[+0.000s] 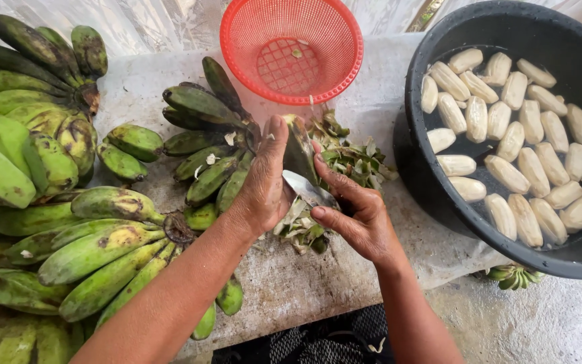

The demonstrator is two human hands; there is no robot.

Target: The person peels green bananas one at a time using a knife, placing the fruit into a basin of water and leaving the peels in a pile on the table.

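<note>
Nearest, left hand with grip closed round a green banana, held upright just above the worktop. Right hand just beside it, grip closed on a knife, blade laid against the banana's lower end. Beneath both hands, a heap of green peelings on the worktop. To the left, bunches of unpeeled green bananas, some touching the left forearm. To the right, a black tub of water with pale peeled bananas floating in it. Farthest back, a red plastic basket, near the tub's left side.
</note>
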